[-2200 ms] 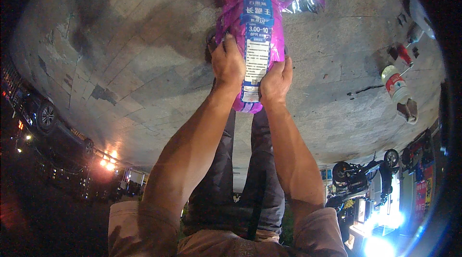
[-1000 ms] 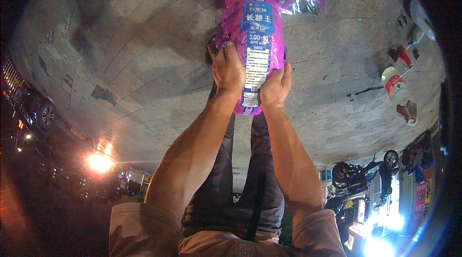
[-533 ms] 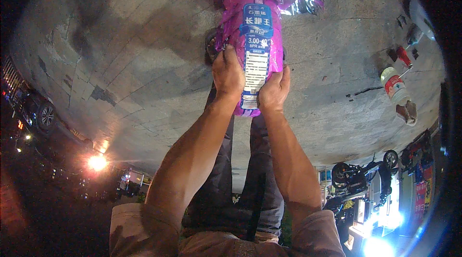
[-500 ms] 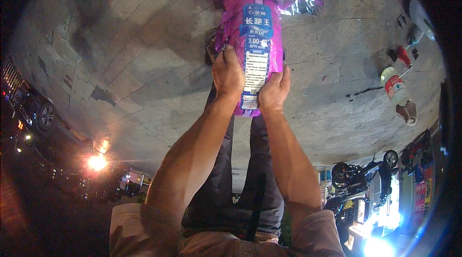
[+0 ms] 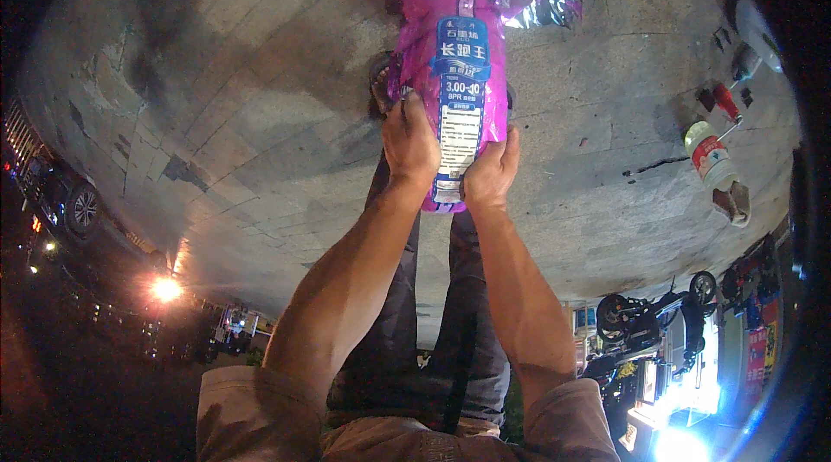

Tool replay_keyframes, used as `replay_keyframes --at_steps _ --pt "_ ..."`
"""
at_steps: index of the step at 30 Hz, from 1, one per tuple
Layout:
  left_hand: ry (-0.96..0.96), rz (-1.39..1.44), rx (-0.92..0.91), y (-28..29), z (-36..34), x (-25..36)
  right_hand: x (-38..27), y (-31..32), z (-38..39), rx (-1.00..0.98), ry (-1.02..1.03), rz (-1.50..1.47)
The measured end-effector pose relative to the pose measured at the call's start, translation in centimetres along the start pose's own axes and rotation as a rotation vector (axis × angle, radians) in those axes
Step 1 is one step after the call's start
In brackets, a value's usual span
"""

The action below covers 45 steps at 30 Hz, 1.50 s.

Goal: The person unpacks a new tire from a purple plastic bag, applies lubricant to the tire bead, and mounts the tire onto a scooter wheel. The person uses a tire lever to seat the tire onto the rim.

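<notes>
Fingers of the left hand and right hand are curled around the lower end of a magenta-wrapped tyre, held above grey stone paving. A plastic bottle is seen on the paving, well apart. Parked scooters and a car are lit at the dark edges.

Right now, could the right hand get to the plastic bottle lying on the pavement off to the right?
Probably not as things stand. The right hand grips the purple wrapped package together with the left hand, and the plastic bottle lies well off to the right across bare pavement. Nothing blocks the way.
</notes>
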<state>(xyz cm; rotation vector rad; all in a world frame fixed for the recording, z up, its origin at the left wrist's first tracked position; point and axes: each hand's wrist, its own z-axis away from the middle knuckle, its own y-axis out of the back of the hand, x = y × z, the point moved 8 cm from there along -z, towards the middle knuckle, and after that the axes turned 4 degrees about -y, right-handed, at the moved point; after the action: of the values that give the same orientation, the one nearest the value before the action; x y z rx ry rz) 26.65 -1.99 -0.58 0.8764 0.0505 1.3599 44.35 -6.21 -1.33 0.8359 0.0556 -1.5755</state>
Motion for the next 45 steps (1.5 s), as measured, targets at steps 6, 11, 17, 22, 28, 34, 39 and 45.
replay_keyframes --at_steps 6,11,17,22,28,34,39,45 --pt "-0.131 -0.046 0.043 0.2 0.6 0.0 0.6 0.0 0.5 -0.071 -0.073 -0.055" --pt "-0.143 0.045 0.030 -0.2 1.0 -1.2 -0.4 0.5 0.8 0.014 0.161 0.037" --pt "-0.099 0.090 -0.018 -0.6 1.3 -1.9 1.7 0.5 1.0 -0.027 0.083 -0.114" --pt "-0.081 0.116 -0.005 -0.7 2.1 -3.3 4.5 0.6 0.9 -0.081 0.025 -0.210" --pt "-0.237 -0.091 0.081 -0.6 3.1 -4.6 7.0 1.2 1.2 -0.098 -0.165 -0.322" --pt "-0.106 0.109 -0.058 -1.1 4.3 -5.1 7.5 0.2 0.2 -0.314 -0.477 -0.594" --pt "-0.126 0.259 -0.036 -0.9 5.0 -4.0 7.7 -0.7 0.1 -0.427 -0.664 -0.762" --pt "-0.144 0.279 -0.052 -1.0 5.2 -4.8 6.1 -1.1 0.0 -0.529 -0.568 -0.786"
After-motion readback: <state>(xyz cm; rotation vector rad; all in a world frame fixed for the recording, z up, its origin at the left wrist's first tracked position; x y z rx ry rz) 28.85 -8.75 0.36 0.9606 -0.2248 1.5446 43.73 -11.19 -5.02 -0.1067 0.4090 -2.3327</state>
